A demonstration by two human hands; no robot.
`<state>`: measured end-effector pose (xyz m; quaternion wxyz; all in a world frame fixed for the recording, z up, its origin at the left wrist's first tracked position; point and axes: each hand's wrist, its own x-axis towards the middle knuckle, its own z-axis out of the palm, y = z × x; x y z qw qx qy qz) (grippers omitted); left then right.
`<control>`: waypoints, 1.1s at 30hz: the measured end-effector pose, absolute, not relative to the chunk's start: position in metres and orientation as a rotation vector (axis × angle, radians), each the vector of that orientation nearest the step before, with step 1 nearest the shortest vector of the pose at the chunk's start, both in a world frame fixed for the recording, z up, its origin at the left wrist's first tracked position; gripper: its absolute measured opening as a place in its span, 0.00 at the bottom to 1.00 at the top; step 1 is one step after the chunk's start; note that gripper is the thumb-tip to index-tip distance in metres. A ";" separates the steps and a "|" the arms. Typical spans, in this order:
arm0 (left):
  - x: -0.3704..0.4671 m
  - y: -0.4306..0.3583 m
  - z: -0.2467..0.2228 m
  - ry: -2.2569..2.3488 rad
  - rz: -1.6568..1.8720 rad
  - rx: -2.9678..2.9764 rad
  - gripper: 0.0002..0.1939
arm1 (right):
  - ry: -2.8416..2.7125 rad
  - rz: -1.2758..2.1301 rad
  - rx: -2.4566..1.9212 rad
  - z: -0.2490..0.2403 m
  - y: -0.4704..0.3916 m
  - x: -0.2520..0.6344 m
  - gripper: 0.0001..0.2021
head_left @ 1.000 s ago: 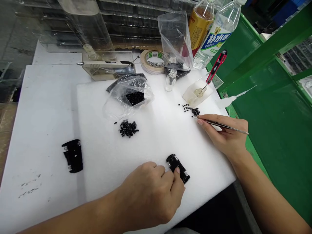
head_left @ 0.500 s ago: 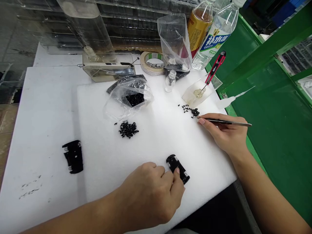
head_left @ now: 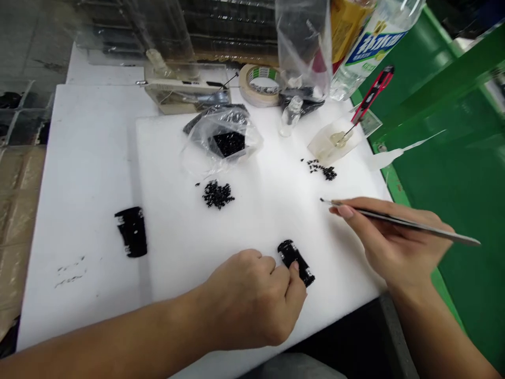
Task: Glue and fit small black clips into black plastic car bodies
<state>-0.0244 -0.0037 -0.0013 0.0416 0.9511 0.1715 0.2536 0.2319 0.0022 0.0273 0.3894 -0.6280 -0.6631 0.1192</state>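
My left hand (head_left: 252,297) pinches a small black plastic part (head_left: 295,260) against the white foam pad (head_left: 268,221) near its front edge. My right hand (head_left: 394,242) grips metal tweezers (head_left: 398,222); their tip hovers over the pad to the upper right of the black part and seems to carry a tiny dark piece. A small pile of tiny black pieces (head_left: 321,169) lies beyond the tweezer tip. A larger pile (head_left: 216,195) sits mid-pad.
A second black part (head_left: 132,231) lies at the left on the white board. Behind are a clear bag of black pieces (head_left: 224,142), a tape roll (head_left: 260,84), a small vial (head_left: 290,116), a glue dish (head_left: 335,142), a red knife (head_left: 373,95), bottles and a green bench (head_left: 453,173).
My right hand has drawn the tweezers back from the small pile toward me and the black part. The view has tilted and shifted. My left hand keeps its hold.
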 end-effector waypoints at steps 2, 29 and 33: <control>-0.024 -0.004 -0.001 0.527 0.784 2.923 0.07 | -1.718 0.349 -1.570 0.031 -0.023 0.211 0.13; -0.024 -0.004 0.002 0.534 0.738 2.896 0.05 | -1.807 0.321 -1.495 0.015 -0.063 0.176 0.29; -0.024 -0.004 0.002 0.538 0.721 2.917 0.08 | -1.733 0.511 -1.537 0.024 -0.042 0.188 0.18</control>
